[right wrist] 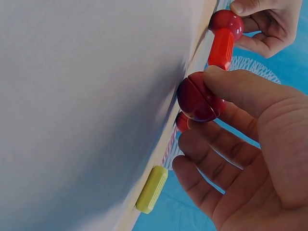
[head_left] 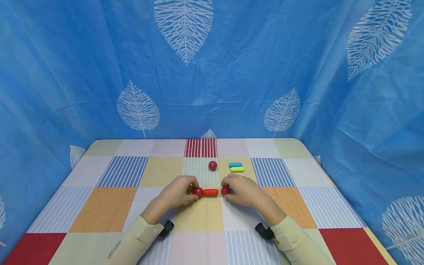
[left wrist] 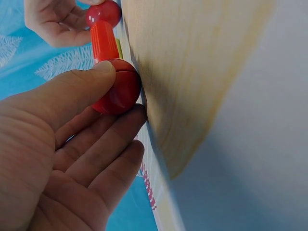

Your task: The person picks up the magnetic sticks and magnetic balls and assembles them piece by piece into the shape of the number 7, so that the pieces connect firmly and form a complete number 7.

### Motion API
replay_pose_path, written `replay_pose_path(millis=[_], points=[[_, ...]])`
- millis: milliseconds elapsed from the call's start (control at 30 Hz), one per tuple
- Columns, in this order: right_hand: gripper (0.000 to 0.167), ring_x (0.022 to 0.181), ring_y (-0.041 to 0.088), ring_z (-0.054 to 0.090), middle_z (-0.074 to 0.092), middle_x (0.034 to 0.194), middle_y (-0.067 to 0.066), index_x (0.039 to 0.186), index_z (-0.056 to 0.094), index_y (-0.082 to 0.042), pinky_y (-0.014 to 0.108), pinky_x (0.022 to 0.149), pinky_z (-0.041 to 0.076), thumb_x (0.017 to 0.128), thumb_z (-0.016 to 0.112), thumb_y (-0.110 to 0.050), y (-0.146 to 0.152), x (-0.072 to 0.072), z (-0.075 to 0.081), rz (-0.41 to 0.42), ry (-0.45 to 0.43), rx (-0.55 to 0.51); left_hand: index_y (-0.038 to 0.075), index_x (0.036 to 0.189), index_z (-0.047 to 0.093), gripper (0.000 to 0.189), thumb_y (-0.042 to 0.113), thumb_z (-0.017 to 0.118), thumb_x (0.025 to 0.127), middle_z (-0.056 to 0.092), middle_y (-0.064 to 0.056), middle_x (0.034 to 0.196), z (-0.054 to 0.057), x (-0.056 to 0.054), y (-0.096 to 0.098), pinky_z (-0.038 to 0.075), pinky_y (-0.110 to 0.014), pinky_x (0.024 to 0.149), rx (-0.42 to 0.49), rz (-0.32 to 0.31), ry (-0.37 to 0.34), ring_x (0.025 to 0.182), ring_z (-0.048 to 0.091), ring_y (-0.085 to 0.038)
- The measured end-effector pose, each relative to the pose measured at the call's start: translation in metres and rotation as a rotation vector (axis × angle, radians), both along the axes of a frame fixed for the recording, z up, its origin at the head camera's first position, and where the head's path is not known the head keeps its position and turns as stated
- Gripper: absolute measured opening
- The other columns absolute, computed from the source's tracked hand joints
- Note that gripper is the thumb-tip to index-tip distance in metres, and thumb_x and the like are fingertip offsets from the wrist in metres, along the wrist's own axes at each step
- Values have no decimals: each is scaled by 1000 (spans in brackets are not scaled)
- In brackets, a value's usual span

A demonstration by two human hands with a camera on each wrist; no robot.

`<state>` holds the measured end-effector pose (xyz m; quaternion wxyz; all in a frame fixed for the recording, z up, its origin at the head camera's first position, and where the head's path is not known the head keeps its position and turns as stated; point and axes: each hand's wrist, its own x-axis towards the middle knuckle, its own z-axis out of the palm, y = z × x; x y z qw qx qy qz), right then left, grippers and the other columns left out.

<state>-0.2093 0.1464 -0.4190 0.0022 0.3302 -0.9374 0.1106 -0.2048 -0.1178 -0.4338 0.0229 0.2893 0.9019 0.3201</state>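
My left hand pinches a dark red ball between thumb and fingers, low over the cloth. A ribbed orange-red rod extends to the right from that ball, end against it. To the right of the rod, my right hand pinches a second red ball; in the head view a small gap shows between this ball and the rod's end. A seam runs round the ball in the right wrist view. In the left wrist view the thumb presses on the left ball.
A third red ball lies behind the hands. Right of it, a blue rod and a yellow-green rod lie side by side. The table has a patchwork cloth; a blue leaf-patterned curtain hangs behind and at the sides.
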Motion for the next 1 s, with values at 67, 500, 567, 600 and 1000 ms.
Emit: replay_pose_path(millis=[67,500,567,600,1000], points=[[27,77,5,50,57,92,-10,103,67,-19,26,69,47,80,80,-25,0,0,0,5,-1,-8,12,89,64,22,9,83,77,63,7,85,0,0,0,51,-29,74,-6,1,12,77,59,-12],[28,78,6,50,57,93,-10,104,67,-20,26,70,47,80,79,-27,-2,1,0,6,-11,-5,14,89,65,22,10,83,77,63,8,84,0,-1,3,50,-27,72,-37,19,18,75,57,-13],[27,77,6,50,57,92,-10,104,67,-19,26,70,47,80,79,-27,-3,1,0,11,-14,-9,14,88,65,22,10,83,77,62,8,83,1,0,3,50,-27,71,-40,18,22,74,57,-13],[27,76,6,49,57,91,-10,103,67,-19,26,69,46,80,79,-27,-3,1,1,13,-16,-11,13,89,65,21,10,83,77,62,8,83,1,0,3,50,-27,71,-41,16,24,74,57,-13],[25,74,7,49,55,87,-11,101,66,-19,26,68,45,80,79,-27,-7,2,0,6,-13,-7,11,89,65,21,12,83,77,62,6,81,5,3,5,47,-27,67,-72,11,49,72,54,-14]])
